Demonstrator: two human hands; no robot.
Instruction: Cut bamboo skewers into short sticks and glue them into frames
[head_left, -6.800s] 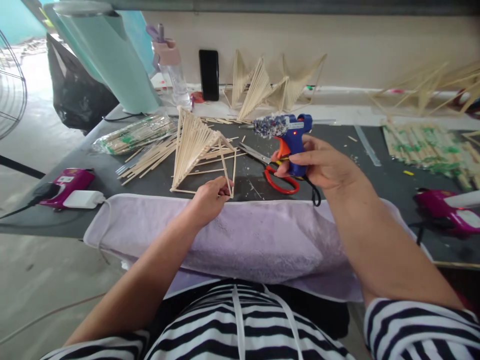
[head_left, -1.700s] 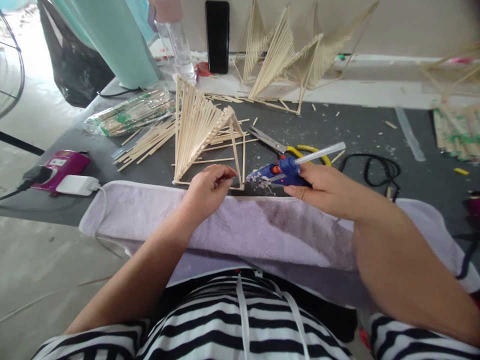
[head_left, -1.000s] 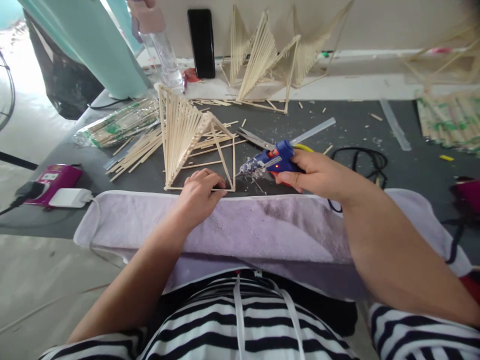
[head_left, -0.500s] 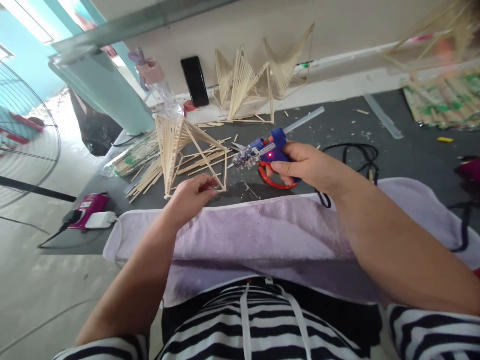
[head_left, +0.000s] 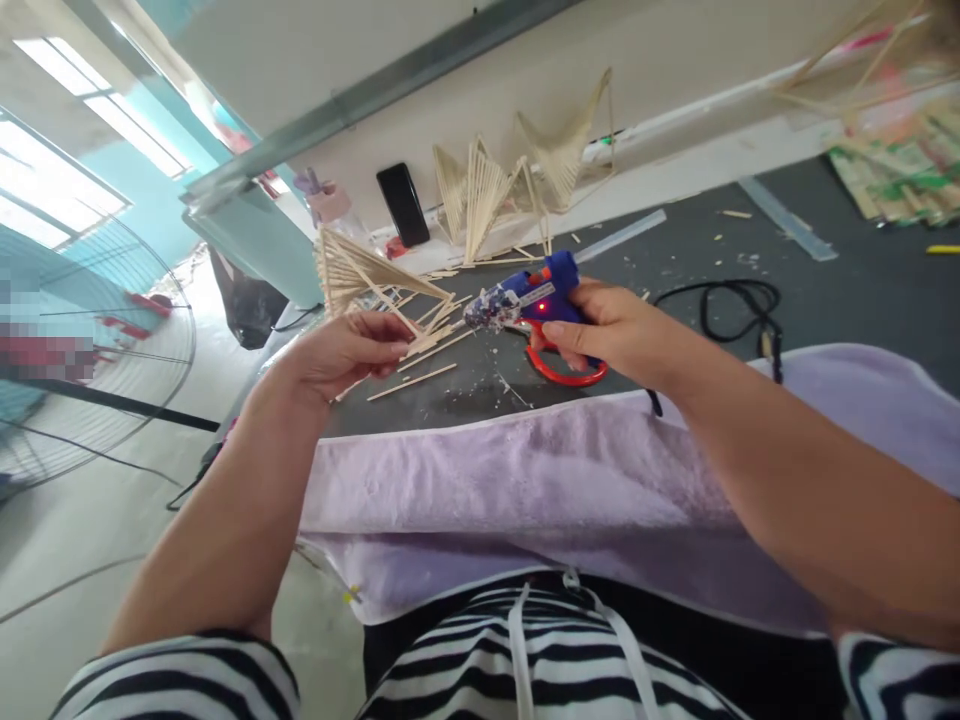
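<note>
My left hand [head_left: 346,351] grips a fan-shaped frame of thin wooden sticks [head_left: 360,276] and holds it lifted and tilted above the dark table [head_left: 840,300]. My right hand [head_left: 615,330] is closed around a small blue glue gun [head_left: 536,295] with a red light on its side. Its glue-crusted nozzle points left, close to the frame's lower corner. A clear glue stick [head_left: 619,236] pokes out of the gun's back. Red-handled scissors [head_left: 566,368] lie on the table under my right hand.
A lilac towel [head_left: 525,480] covers the table's near edge and my lap. Finished stick frames [head_left: 510,175], a black phone [head_left: 403,203] and a bottle [head_left: 330,205] stand along the back wall. Loose sticks, a black cable [head_left: 739,300], stick packets [head_left: 892,170] and a fan [head_left: 97,340] lie around.
My left hand has lifted the stick frame off the table and tipped it. The glue gun has stayed near the frame's corner. My head has swung left and up.
</note>
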